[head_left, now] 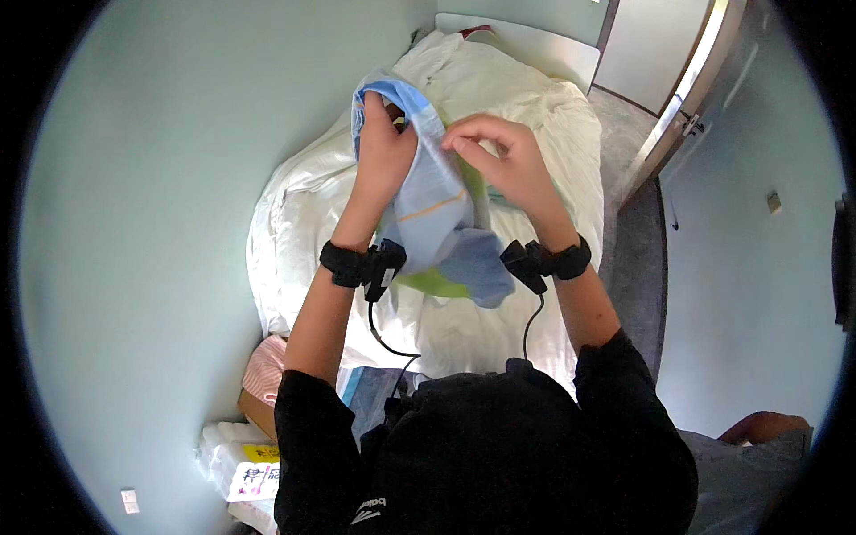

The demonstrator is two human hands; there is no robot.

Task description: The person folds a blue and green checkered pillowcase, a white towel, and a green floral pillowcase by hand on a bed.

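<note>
Cloth, blue and green, held raised above the white quilt, left hand grasping from inside the blue rim, fingers partly hidden, apparently to hold that edge up with the rest hanging loose. Right hand at the cloth's right side, thumb and forefinger drawn together, whether pinching fabric or released impossible to tell. Farther out, black straps around both wrists, seemingly to secure small devices; headboard beyond, pink fabric by a box lower left, another person lower right.
</note>
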